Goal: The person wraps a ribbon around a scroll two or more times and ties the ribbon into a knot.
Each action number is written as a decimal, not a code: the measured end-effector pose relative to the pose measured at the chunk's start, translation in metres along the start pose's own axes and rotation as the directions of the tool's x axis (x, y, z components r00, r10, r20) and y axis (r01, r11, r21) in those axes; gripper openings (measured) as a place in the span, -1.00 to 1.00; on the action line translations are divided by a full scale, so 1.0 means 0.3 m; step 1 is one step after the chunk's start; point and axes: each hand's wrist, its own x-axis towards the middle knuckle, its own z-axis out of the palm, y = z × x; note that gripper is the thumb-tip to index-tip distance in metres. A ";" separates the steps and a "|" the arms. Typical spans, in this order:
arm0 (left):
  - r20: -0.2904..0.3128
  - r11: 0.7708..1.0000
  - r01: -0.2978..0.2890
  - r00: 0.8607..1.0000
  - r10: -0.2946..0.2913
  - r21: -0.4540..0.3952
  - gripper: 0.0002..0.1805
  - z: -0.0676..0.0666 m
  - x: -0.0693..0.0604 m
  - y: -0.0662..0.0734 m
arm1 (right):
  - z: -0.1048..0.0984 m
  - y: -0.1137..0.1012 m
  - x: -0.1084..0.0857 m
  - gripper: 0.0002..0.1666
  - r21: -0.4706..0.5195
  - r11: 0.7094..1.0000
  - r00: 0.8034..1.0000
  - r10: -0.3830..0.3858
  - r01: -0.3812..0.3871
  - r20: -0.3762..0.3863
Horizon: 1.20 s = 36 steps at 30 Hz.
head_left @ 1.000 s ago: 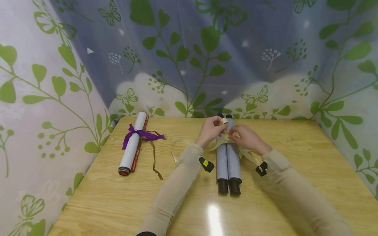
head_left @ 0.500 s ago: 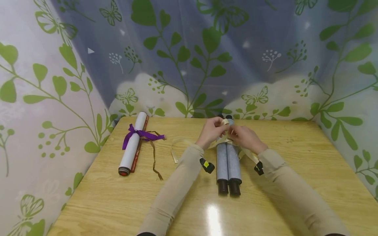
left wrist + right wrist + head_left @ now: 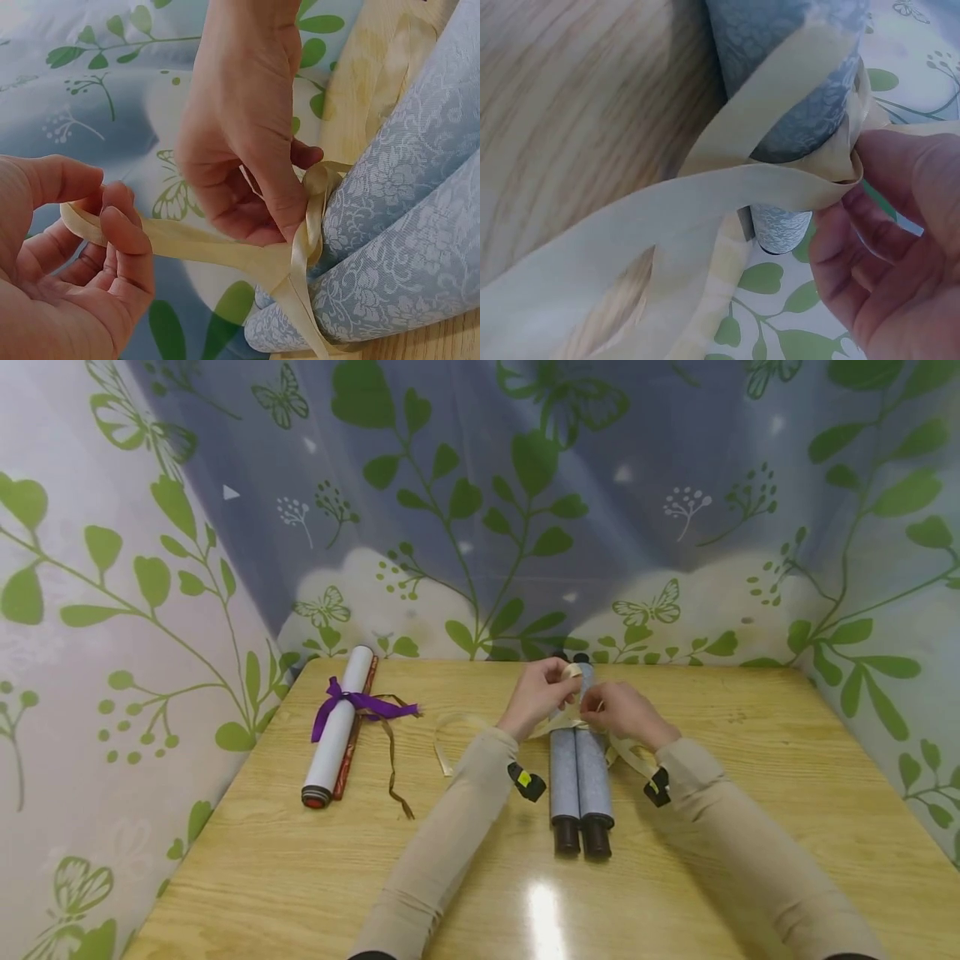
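Two pale blue patterned scrolls (image 3: pixel 579 777) with dark end knobs lie side by side on the table, bound by a cream ribbon (image 3: pixel 195 246). My left hand (image 3: pixel 538 693) pinches a loop of that ribbon above the far half of the scrolls. In the left wrist view the loop stretches from the left fingers (image 3: pixel 124 229) to a twisted knot beside the scrolls. Close to the knot, my right hand (image 3: pixel 626 714) pinches another part of the ribbon between thumb and fingers, as the right wrist view shows. Loose ribbon tails trail to both sides.
At the left of the wooden table (image 3: pixel 465 868) lies a white scroll (image 3: pixel 333 735) tied with a purple ribbon (image 3: pixel 367 699), beside a slim red patterned roll (image 3: pixel 348 760). A thin brown cord (image 3: pixel 392 760) trails from them. A leaf-print curtain (image 3: pixel 480 527) hangs behind the table.
My right hand has moved left toward the left hand, then drawn slightly apart from it, near the knot. The left hand keeps the ribbon loop and has barely moved.
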 end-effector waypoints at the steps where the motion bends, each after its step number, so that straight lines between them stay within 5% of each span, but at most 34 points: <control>1: 0.001 1.000 -0.001 1.000 0.001 -0.002 -0.93 0.001 0.000 0.002 | 0.000 0.001 0.001 -0.80 0.002 1.000 1.000 0.004 -0.004 0.004; 4: 0.001 1.000 -0.001 1.000 0.001 -0.007 -0.93 0.003 -0.001 0.003 | 0.003 0.007 0.008 -0.69 0.043 0.999 0.999 -0.003 0.002 0.041; 10: 0.005 1.000 -0.006 1.000 0.006 -0.001 -0.93 0.001 0.001 -0.002 | 0.008 0.022 0.022 -0.86 0.091 0.994 0.997 -0.060 0.054 0.056; 16: 0.000 1.000 -0.005 1.000 0.005 0.003 -0.92 0.000 0.000 -0.005 | 0.001 0.025 0.020 -0.89 0.148 0.989 0.999 0.014 -0.021 0.048; 24: 0.019 1.000 -0.011 1.000 0.011 0.000 -0.93 -0.002 -0.002 -0.003 | -0.001 0.034 0.021 -0.84 0.209 0.978 1.000 0.021 -0.025 0.023; 36: 0.019 1.000 -0.015 1.000 0.014 0.025 -0.90 -0.003 -0.001 -0.010 | -0.016 0.047 0.000 -0.79 0.387 0.915 0.990 0.075 -0.114 0.115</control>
